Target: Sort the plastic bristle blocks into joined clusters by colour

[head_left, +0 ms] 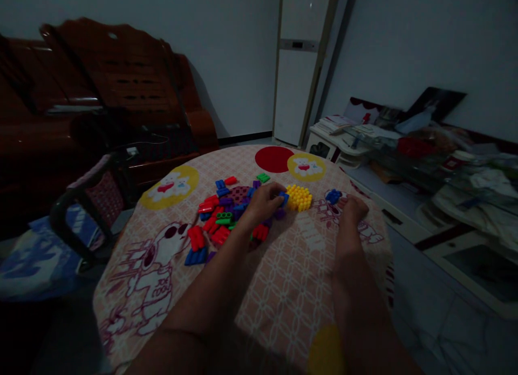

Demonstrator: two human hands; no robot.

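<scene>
Single head-worn view, facing forward and tilted down.
We look from the wearer's head, over the near side of a rounded table under a pink-and-white lattice-patterned cloth (279,288); the bare forearms (220,267) enter from the bottom edge, closest to us, with the bare left hand (263,202) and bare right hand (353,209) at middle distance. Our wide field reaches a polished brown wooden bench (121,67) at left, a tall white rectangular unit (297,89) beyond the table and a cluttered white cabinet (404,232) at right.
</scene>
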